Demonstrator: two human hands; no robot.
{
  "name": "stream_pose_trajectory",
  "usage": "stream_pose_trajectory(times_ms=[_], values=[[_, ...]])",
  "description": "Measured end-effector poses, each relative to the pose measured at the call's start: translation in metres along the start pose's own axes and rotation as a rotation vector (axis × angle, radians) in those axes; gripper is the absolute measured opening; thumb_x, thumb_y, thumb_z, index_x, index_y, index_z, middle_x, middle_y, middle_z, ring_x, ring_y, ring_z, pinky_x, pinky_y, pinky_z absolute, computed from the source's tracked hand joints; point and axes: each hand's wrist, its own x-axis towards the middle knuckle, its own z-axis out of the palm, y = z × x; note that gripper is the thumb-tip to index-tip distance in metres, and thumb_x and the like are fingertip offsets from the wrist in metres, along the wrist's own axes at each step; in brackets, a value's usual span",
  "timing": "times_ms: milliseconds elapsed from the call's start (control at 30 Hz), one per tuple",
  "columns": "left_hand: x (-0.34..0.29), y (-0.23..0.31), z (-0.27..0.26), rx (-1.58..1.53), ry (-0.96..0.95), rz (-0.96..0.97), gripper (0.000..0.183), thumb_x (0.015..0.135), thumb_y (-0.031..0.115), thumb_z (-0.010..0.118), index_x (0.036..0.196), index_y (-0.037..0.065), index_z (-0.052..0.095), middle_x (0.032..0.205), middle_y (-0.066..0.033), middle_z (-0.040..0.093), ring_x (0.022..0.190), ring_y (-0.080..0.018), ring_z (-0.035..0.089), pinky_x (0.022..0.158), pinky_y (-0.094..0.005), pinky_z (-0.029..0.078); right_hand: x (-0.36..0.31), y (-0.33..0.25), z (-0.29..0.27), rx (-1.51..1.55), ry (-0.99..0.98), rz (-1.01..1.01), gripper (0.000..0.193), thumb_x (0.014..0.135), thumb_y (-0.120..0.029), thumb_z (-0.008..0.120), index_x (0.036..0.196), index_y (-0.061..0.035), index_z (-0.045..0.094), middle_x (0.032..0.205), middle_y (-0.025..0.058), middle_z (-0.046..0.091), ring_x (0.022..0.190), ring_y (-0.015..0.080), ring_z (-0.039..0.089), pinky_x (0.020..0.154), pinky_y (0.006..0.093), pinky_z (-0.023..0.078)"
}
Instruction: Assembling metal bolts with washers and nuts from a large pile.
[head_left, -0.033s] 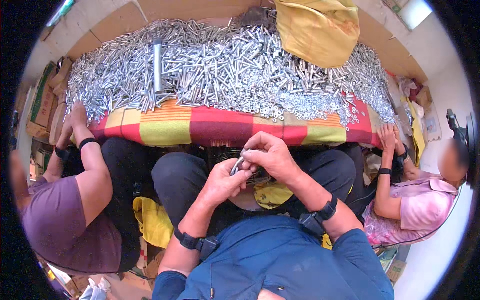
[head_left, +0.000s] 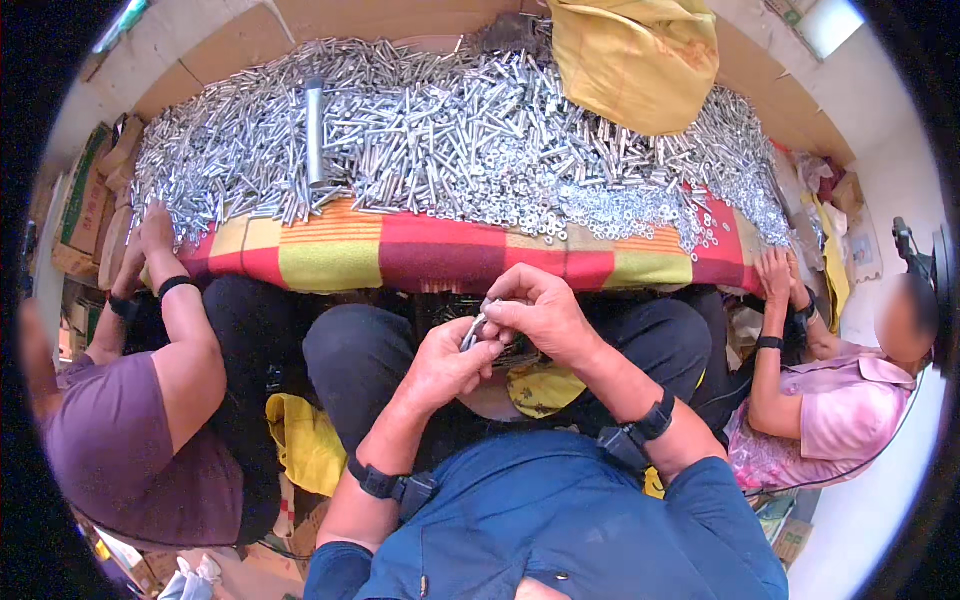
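Observation:
In front of my lap, my left hand (head_left: 452,362) is closed around a short, silvery metal bolt (head_left: 471,334), which stands tilted out of the fingers. My right hand (head_left: 545,316) meets it from the other side, thumb and fingertips pinched at the bolt's upper end. Whatever small part may lie between those fingertips is hidden. Beyond my hands, a heap of similar metal bolts (head_left: 420,130) covers the work surface. Loose washers and nuts (head_left: 610,207) are spread along its near right edge.
A checked cloth (head_left: 440,250) hangs over the near edge. A thick metal tube (head_left: 316,140) lies on the heap, and a yellow sack (head_left: 635,65) sits at the back. Co-workers sit at left (head_left: 140,440) and right (head_left: 820,410), hands at the heap's ends. Yellow cloth (head_left: 303,445) lies beside my leg.

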Motion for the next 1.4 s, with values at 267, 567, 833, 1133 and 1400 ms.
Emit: stream_pose_trajectory(times_ms=[267,567,833,1133,1400], values=[[-0.004,-0.001,0.002,0.141,-0.073,-0.023,0.018,0.094,0.022,0.069,0.103,0.006,0.067,0.075,0.0037,0.059,0.06,-0.003,0.05,0.05,-0.0216,0.039,-0.004,-0.012,-0.013,-0.211,-0.189,0.176,0.011,0.093,-0.007,0.066,0.102,0.0003,0.063,0.085,0.0076,0.07,0.069,0.0105,0.067,0.06,0.0246,0.053],[0.003,-0.015,-0.002,0.417,-0.136,0.147,0.036,0.088,0.024,0.073,0.116,0.001,0.067,0.094,-0.003,0.069,0.088,-0.0114,0.064,0.077,-0.0297,0.052,-0.012,-0.005,-0.018,-0.327,-0.271,0.189,0.01,0.091,-0.008,0.068,0.096,0.0,0.068,0.078,0.0042,0.067,0.063,0.0084,0.061,0.057,0.0247,0.05],[0.004,-0.007,0.006,0.526,-0.175,0.036,0.034,0.088,0.023,0.072,0.114,0.001,0.068,0.101,-0.0085,0.073,0.096,-0.0137,0.067,0.084,-0.0325,0.053,-0.022,0.001,-0.021,-0.311,-0.238,0.177,0.011,0.09,-0.009,0.069,0.094,0.0012,0.069,0.079,0.0049,0.068,0.066,0.0085,0.062,0.059,0.0249,0.051],[0.001,-0.002,0.013,0.574,-0.238,0.011,0.032,0.089,0.022,0.072,0.114,0.002,0.068,0.098,-0.0083,0.073,0.093,-0.0155,0.068,0.083,-0.0342,0.054,-0.031,0.001,-0.016,-0.475,-0.256,0.065,0.011,0.089,-0.009,0.07,0.091,0.0021,0.069,0.075,0.0053,0.068,0.064,0.0099,0.064,0.058,0.0258,0.052],[0.002,-0.006,0.011,0.639,-0.229,-0.016,0.037,0.087,0.023,0.073,0.114,-0.001,0.066,0.097,-0.0123,0.074,0.092,-0.0182,0.07,0.08,-0.0363,0.054,-0.031,0.003,-0.015,-0.439,-0.238,0.112,0.011,0.087,-0.007,0.07,0.09,0.0033,0.069,0.071,0.0072,0.067,0.063,0.0107,0.065,0.057,0.0275,0.052]])
